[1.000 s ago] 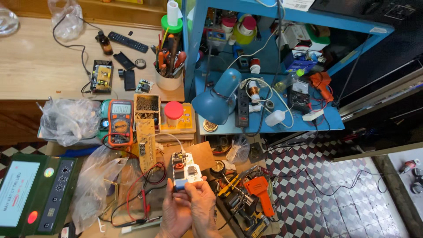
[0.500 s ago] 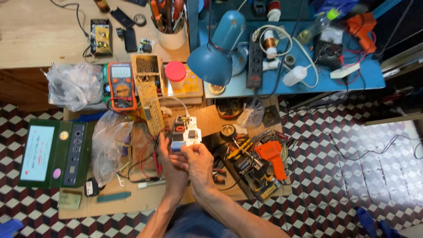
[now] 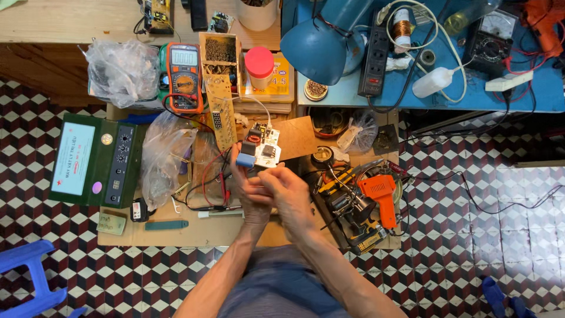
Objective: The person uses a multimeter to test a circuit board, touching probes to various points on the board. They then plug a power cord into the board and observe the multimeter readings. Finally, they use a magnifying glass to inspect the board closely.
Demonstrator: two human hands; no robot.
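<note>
Both hands hold a small white circuit board above a low wooden workbench. The board carries a blue block component at its near left corner and a thin white wire running up from its far end. My left hand grips the board's left edge by the blue block, fingers curled up. My right hand presses against the left hand and holds the board's near right edge. Red and black leads lie just left of the hands.
An orange multimeter, a parts box and a red-lidded jar sit at the far side. A green instrument case lies left, plastic bags beside it. An orange glue gun and tools lie right. A blue lamp hangs over a blue shelf.
The camera view has tilted down and toward me, so the bench sits higher in frame. Both hands have stayed on the white board, which has turned slightly.
</note>
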